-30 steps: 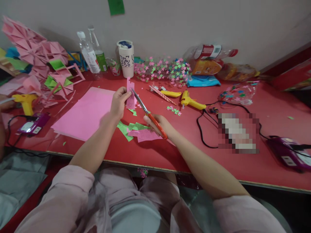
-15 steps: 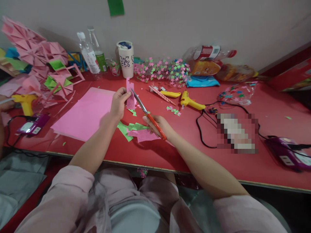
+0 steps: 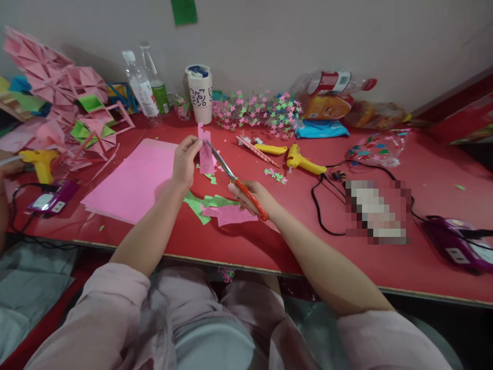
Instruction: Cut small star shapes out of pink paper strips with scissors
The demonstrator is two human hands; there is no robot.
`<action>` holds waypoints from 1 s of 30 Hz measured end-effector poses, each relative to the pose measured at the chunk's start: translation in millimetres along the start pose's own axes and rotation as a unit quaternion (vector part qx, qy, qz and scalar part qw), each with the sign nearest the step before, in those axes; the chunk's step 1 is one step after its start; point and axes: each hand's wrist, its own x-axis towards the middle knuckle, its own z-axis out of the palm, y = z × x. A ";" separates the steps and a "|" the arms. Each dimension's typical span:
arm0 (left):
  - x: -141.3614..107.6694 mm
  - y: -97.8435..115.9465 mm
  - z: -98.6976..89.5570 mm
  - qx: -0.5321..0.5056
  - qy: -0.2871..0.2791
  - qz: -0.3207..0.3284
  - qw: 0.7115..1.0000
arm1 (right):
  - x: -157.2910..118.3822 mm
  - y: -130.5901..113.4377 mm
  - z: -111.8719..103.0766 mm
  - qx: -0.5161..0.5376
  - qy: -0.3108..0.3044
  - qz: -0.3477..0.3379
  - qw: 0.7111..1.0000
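Note:
Between its thumb and fingers, my left hand point(image 3: 185, 160) pinches a narrow strip of pink paper point(image 3: 206, 155) above the red table. My right hand point(image 3: 254, 196) is wrapped round the red-orange handles of a pair of scissors point(image 3: 228, 169). The blade tips point up and left and meet the strip near its upper part. Below the hands lie green paper scraps point(image 3: 199, 208) and a larger pink scrap point(image 3: 233, 214). Large pink sheets point(image 3: 129, 180) are under and left of my left forearm.
A white cup point(image 3: 200, 97), bottles and a star-filled container point(image 3: 258, 113) line the wall. A yellow glue gun point(image 3: 304, 162), yellow cutter point(image 3: 271, 149) and black cable lie right. Pink paper shapes point(image 3: 50, 77) and another person's hand point(image 3: 5, 164) are left.
My left hand has shifted slightly left, and more of the strip's notched top shows. The scissors' handles have moved slightly right with my right hand.

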 end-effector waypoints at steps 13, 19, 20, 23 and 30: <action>-5.6 4.3 5.0 -0.059 -0.044 -0.056 0.996 | -0.7 6.9 -1.0 0.100 -0.089 -0.041 0.990; -7.4 2.8 6.2 -0.048 -0.043 -0.043 0.997 | -2.3 5.5 1.9 0.111 -0.081 -0.029 0.990; -7.5 2.4 6.4 -0.048 -0.043 -0.041 0.997 | -3.1 4.9 2.9 0.116 -0.078 -0.030 0.990; -8.0 1.4 7.1 -0.056 -0.045 -0.035 0.997 | -6.0 1.9 5.6 0.123 -0.070 -0.029 0.989; -11.0 1.2 10.7 -0.054 -0.025 -0.030 0.998 | -9.8 -1.7 10.2 0.120 -0.055 -0.014 0.991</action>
